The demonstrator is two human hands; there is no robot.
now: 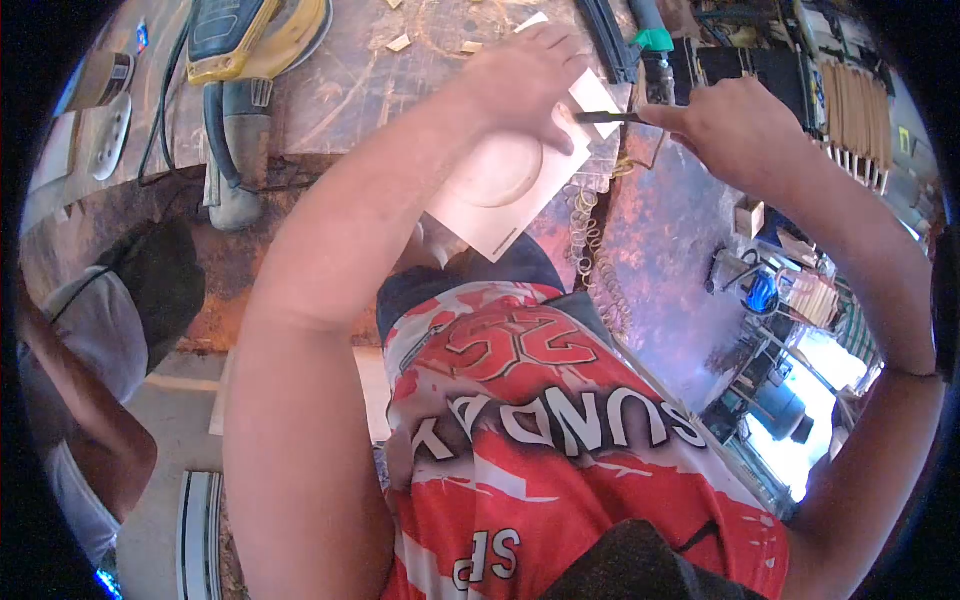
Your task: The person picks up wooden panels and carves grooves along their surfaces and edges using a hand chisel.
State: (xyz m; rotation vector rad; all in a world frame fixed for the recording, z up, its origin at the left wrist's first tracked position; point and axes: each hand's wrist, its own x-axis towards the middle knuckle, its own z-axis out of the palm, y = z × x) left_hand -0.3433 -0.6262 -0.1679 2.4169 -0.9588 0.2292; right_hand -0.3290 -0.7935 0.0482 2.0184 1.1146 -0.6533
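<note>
- Pale panel [484,222] hangs over the bench [330,118]'s near edge, by the right corner
- Left hand [525,82] is across its face, can't tell if it's pinching
- Right hand [738,128] has its grip closed round a dark slim tool [603,118], tip at the panel
- Looks thin, light, stiffish; edges might chip, so I'd grab opposite edges

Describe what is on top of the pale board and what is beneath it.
The left hand lies on top, near a rounded outline, covering part of the pale board. Whatever is directly beneath is hidden.
</note>
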